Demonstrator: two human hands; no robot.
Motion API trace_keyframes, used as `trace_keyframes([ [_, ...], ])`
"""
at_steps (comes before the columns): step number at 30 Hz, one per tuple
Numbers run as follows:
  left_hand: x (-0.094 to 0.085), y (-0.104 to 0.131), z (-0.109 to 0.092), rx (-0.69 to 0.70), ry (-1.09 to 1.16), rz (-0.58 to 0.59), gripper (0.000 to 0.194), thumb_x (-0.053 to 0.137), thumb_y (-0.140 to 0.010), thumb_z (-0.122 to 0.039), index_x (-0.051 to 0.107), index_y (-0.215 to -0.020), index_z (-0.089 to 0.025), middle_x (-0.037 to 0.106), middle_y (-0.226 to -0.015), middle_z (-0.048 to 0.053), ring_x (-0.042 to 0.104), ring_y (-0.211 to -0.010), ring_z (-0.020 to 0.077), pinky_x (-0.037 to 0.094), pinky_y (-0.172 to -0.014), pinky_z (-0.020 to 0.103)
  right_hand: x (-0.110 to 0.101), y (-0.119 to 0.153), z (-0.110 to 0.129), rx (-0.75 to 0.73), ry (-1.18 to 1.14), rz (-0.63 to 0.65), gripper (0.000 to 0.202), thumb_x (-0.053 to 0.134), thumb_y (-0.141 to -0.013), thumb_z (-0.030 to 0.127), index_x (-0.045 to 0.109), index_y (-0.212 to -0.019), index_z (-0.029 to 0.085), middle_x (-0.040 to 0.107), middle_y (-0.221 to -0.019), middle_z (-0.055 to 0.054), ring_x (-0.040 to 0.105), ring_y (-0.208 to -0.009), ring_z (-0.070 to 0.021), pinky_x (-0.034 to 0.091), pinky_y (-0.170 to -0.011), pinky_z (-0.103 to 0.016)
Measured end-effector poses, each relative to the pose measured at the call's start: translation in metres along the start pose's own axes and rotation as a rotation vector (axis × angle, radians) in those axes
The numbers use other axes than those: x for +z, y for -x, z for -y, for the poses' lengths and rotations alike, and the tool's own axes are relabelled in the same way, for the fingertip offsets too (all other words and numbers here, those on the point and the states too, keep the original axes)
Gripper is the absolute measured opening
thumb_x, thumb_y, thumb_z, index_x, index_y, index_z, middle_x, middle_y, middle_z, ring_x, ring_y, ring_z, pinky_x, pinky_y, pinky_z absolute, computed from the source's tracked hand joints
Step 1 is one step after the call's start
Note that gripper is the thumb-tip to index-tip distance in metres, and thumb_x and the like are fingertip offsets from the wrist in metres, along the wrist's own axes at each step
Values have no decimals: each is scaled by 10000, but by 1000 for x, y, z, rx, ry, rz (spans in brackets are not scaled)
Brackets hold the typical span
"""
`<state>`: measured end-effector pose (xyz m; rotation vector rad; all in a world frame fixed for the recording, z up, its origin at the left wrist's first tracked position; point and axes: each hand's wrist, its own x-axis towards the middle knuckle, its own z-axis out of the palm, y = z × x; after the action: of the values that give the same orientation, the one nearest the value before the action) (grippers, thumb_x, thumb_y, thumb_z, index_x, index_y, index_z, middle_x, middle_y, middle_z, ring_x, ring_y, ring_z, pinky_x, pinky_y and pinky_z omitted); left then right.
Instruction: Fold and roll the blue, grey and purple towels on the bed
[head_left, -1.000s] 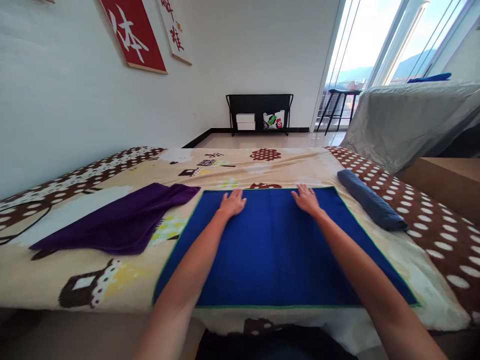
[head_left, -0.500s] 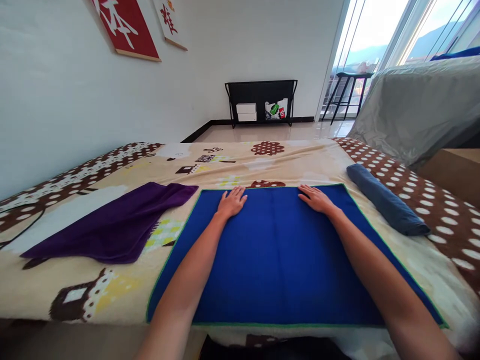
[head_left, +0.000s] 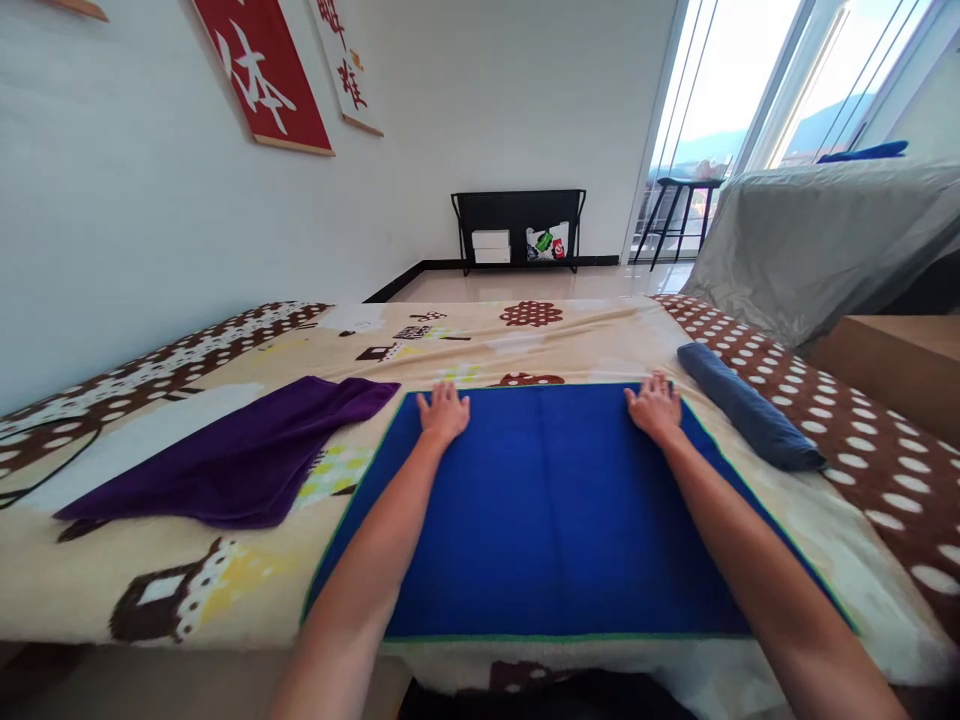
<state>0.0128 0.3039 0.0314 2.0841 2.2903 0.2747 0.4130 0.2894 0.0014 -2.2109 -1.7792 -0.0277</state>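
A blue towel (head_left: pixel 510 520) with a green edge lies spread flat on the bed in front of me. My left hand (head_left: pixel 444 412) rests near its far left corner, palm down with the fingers apart. Close to the far right corner, my right hand (head_left: pixel 655 405) also lies on the cloth, fingers spread. Neither hand grips anything that I can see. To the left is a crumpled, folded purple towel (head_left: pixel 225 460). On the right sits a rolled grey-blue towel (head_left: pixel 750 408), apart from the blue one.
A patterned cream blanket (head_left: pixel 247 590) with brown dotted borders covers the bed. A dark cable (head_left: pixel 79 450) lies at its left side. Beyond the bed stand a black rack (head_left: pixel 517 215) and a stool (head_left: pixel 686 200). A cardboard box (head_left: pixel 885 365) is at the right.
My hands have slid apart along the towel's far edge, the left one leftward and the right one rightward. The view has tilted up slightly.
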Motion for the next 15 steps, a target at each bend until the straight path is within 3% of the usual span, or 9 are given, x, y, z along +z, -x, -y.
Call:
trace_keyframes([
  [2, 13, 11, -48, 145, 44, 26, 635, 243, -986, -386, 281, -1567, -134, 240, -1653, 109, 170, -1541, 263, 151, -1240, 522, 10, 14, 47, -181, -29, 22, 650, 254, -997, 376, 316, -1538, 22, 176, -1632, -197, 124, -1535, -311, 75, -1235, -524],
  [4, 28, 22, -93, 239, 82, 58, 618, 260, -976, -324, 275, -1573, -163, 249, -1652, 88, 212, -1531, 236, 222, -1225, 490, 22, 27, 90, -361, -60, 71, 589, 342, -972, 327, 380, -1534, 153, 236, -1633, -91, 184, -1528, -255, 111, -1245, -449],
  [7, 43, 36, -132, 300, 114, 66, 591, 201, -982, -240, 327, -1555, -169, 323, -1622, 103, 260, -1516, 214, 241, -1216, 475, 34, 39, 128, -475, -90, 114, 557, 334, -977, 272, 409, -1522, 188, 284, -1618, -63, 252, -1508, -218, 198, -1227, -395],
  [10, 45, 48, -128, 355, 116, 40, 564, 215, -1007, -313, 370, -1537, -194, 312, -1629, 78, 250, -1519, 188, 181, -1241, 433, 35, 43, 126, -483, -106, 122, 543, 270, -1011, 300, 413, -1519, 172, 329, -1598, -70, 280, -1498, -192, 224, -1220, -390],
  [15, 37, 61, -84, 323, 82, 16, 574, 271, -1010, -467, 372, -1535, -259, 284, -1641, 55, 234, -1524, 206, 149, -1243, 488, 28, 48, 79, -411, -117, 117, 543, 303, -1025, 417, 414, -1519, 224, 337, -1597, -41, 267, -1502, -179, 186, -1235, -409],
])
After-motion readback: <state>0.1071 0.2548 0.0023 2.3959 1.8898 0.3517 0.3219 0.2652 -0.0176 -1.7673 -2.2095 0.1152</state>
